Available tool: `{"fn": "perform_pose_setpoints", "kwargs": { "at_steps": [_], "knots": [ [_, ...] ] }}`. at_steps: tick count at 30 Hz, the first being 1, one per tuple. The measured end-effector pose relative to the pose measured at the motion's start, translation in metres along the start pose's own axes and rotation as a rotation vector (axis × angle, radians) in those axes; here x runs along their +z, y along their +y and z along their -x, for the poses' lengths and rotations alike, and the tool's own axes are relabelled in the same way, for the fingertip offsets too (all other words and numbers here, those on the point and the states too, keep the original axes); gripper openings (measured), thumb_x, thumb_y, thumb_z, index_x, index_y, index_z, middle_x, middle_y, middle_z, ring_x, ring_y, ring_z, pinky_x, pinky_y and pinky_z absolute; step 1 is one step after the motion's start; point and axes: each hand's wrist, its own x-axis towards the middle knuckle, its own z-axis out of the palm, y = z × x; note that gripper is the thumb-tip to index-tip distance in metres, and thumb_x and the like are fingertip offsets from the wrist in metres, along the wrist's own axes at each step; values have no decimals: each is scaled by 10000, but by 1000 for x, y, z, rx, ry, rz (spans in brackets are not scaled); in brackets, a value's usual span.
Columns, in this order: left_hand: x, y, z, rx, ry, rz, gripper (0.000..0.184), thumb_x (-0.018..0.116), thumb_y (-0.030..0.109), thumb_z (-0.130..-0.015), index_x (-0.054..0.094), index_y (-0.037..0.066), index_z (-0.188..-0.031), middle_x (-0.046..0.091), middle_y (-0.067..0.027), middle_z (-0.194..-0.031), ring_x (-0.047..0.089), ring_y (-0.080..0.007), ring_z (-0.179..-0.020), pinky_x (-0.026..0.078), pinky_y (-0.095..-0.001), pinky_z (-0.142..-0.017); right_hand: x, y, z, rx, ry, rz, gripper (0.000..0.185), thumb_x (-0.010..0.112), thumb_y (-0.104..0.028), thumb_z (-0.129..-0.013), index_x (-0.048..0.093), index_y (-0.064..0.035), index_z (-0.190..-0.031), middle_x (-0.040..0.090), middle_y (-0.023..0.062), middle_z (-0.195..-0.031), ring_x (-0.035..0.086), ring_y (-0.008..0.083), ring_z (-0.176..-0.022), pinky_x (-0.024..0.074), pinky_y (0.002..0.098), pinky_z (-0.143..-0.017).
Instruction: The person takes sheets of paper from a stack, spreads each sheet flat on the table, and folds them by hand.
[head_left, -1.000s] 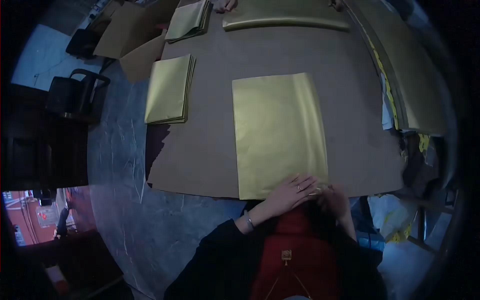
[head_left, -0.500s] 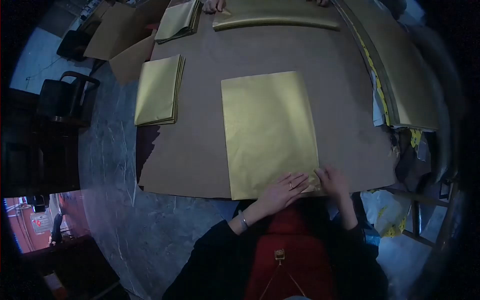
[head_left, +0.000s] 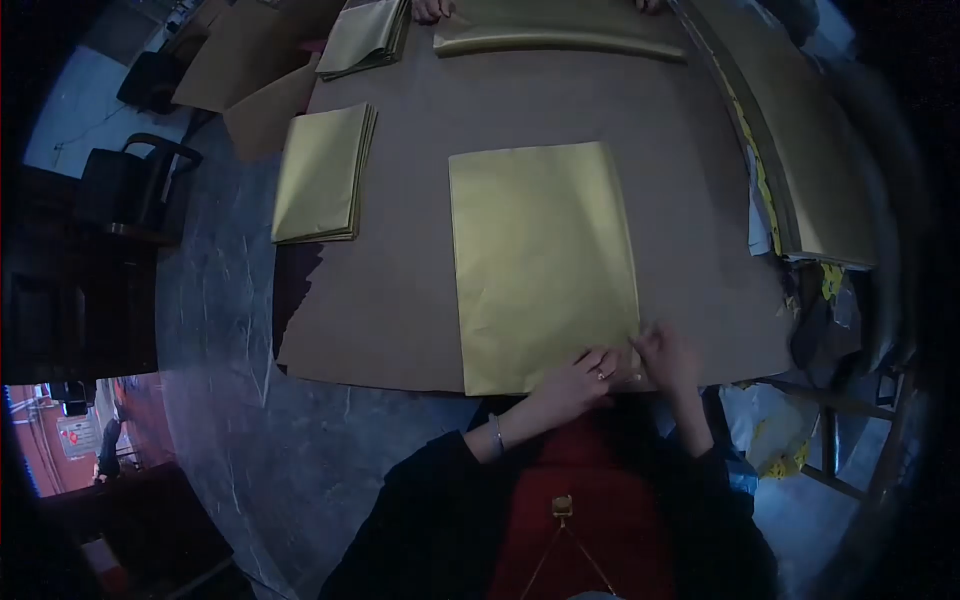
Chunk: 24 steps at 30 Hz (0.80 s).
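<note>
A folded gold paper sheet [head_left: 540, 250] lies upright in front of me, its near edge close to the table's front. My left hand [head_left: 578, 385], with a ring and a bracelet, rests at the sheet's lower right part. Its fingers are curled together at the paper near the corner. My right hand [head_left: 670, 358] is at the sheet's right edge, just above that corner, thumb and fingers pinched on the paper. Both hands are close together, and the corner between them is partly hidden.
The brown-covered table [head_left: 400, 300] carries a stack of folded gold paper [head_left: 320, 175] at left and another stack [head_left: 362, 38] behind it. Across the table, another person's hand [head_left: 433, 9] touches a gold sheet [head_left: 560, 35]. A long gold pile [head_left: 780, 130] lines the right side.
My left hand's fingers, flat on the sheet before, are now bent, closer to the corner. My right hand has risen slightly along the right edge, its fingers closer together.
</note>
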Motion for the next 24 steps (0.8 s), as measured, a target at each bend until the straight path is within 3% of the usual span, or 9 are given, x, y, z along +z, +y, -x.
{"fn": "perform_pose_setpoints", "kwargs": {
  "at_steps": [2,4,6,11,13,18,20,24],
  "knots": [
    [13,-3,0,15,27,19,581,624,283,-808,432,163,-1343,445,-117,-1277,430,-281,-1172,394,-397,-957,-7,-7,-1,-34,86,0,367,647,-423,-803,606,-58,-812,635,125,-712,623,335,-690,477,434,-586],
    [20,-4,-2,43,56,38,589,628,289,-804,430,168,-1346,448,-116,-1264,434,-285,-1158,400,-402,-948,-16,-9,-10,-21,-24,-61,367,671,-425,-780,602,-65,-793,630,111,-702,622,315,-677,474,423,-589],
    [22,-6,1,20,-18,32,586,622,318,-814,430,174,-1348,404,-118,-1340,399,-296,-1222,372,-412,-984,-18,-10,-22,-21,-30,-56,365,682,-422,-767,600,-67,-780,627,104,-695,621,308,-674,473,416,-590],
    [13,-7,-7,99,37,-6,551,597,326,-828,443,160,-1330,336,-84,-1429,310,-267,-1320,309,-421,-1047,-34,-22,-63,-73,-93,-59,368,716,-418,-721,589,-72,-732,613,93,-672,615,299,-665,463,410,-587],
    [15,-6,-7,107,65,-2,528,590,318,-821,467,141,-1303,341,-72,-1430,281,-246,-1343,291,-421,-1064,-43,-31,-81,-153,-168,11,375,731,-408,-700,580,-65,-706,600,92,-658,606,300,-647,451,414,-580],
    [19,-7,-6,58,-34,31,549,563,324,-837,419,151,-1337,353,-34,-1427,297,-221,-1331,257,-424,-1083,-41,-29,-141,-402,-94,-49,398,743,-407,-671,569,-49,-681,578,114,-685,576,304,-670,431,420,-609],
    [23,-9,-6,72,0,25,552,564,330,-833,420,153,-1336,355,-27,-1426,301,-219,-1329,255,-419,-1084,-46,-34,-164,-597,16,-4,404,737,-403,-676,567,-36,-700,559,131,-701,562,318,-682,430,416,-624],
    [20,-8,-7,100,65,-39,553,561,354,-837,421,159,-1336,361,-17,-1422,303,-211,-1327,251,-409,-1085,-52,-43,-195,-630,84,30,403,729,-397,-696,573,-27,-724,544,133,-698,557,332,-661,430,413,-615]
  ]
}}
